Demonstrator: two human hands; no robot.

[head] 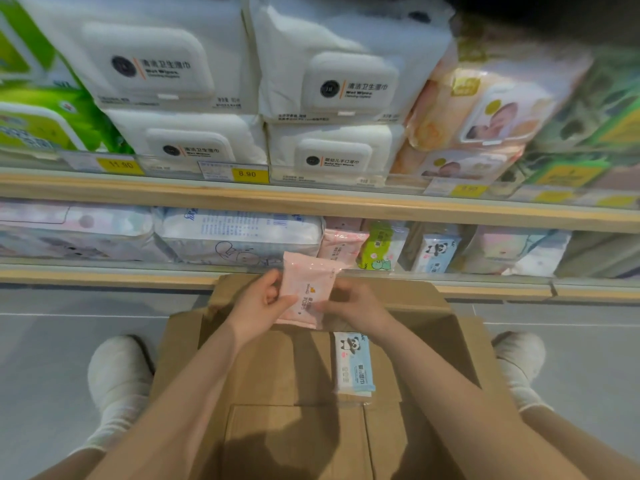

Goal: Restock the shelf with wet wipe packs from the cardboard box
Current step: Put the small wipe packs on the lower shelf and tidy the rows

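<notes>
A small pink wet wipe pack (310, 282) is held upright above the open cardboard box (263, 368). My left hand (259, 301) grips its left edge, and my right hand (349, 304) pinches its right side. Inside the box lies a blue-and-white panda wet wipe pack (353, 363). Straight ahead, the lower shelf (104, 273) carries a matching pink pack (341, 244), a green pack (379, 245) and a panda pack (434, 252) standing side by side.
The upper shelf (311, 199) holds large white wipe packs (166, 60), green packs at the left and baby-print packs at the right, with yellow price tags (247, 173). My two feet in white socks (116, 379) flank the box on the grey floor.
</notes>
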